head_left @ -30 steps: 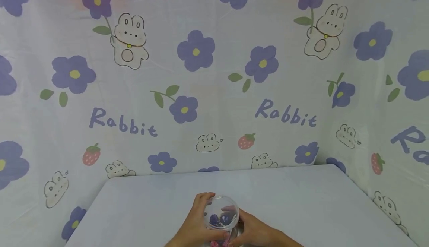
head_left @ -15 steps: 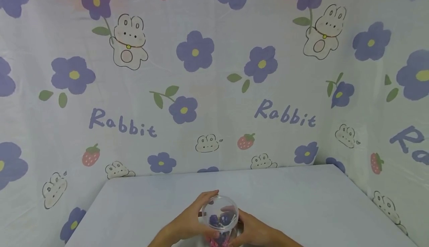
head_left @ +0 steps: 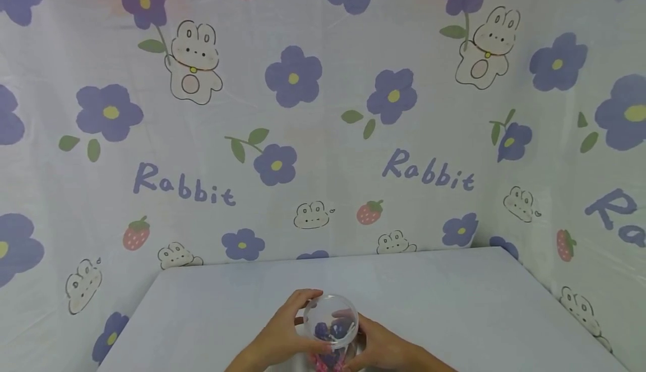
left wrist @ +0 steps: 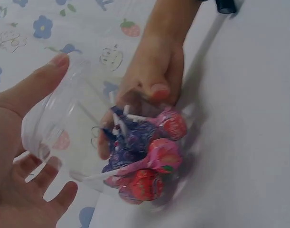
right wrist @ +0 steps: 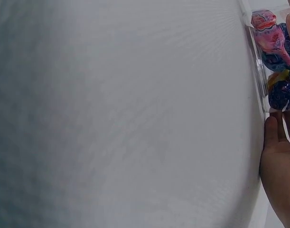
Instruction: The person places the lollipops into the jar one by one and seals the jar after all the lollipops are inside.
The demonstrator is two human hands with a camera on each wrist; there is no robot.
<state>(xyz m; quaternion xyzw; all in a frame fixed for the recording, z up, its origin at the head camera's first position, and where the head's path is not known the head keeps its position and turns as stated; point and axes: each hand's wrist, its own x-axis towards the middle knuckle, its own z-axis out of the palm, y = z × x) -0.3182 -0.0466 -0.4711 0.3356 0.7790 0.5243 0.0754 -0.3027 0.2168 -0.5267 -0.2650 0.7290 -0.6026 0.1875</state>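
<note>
A clear, round plastic jar (left wrist: 85, 116) holds several lollipops (left wrist: 147, 183) in pink, red and dark blue wrappers. Their white sticks show through its wall in the left wrist view. At the near middle of the table, my left hand (head_left: 280, 335) grips the jar's transparent lid (head_left: 329, 307), with the thumb on the near side and the fingers round the far side. My right hand (head_left: 383, 347) holds the jar body from the right, lower down. In the right wrist view only part of the jar and some lollipops (right wrist: 266, 35) appear at the right edge.
The white table (head_left: 227, 293) runs back to a curtain (head_left: 328, 136) printed with purple flowers, strawberries, rabbits and lettering. More of this fabric hangs along the right side. A small dark object (left wrist: 225, 5) appears beside the right wrist.
The left hand has shifted on the lid: its fingers went further over the far edge, then came back, and its wrist moved left. The right hand and the jar stay almost in place.
</note>
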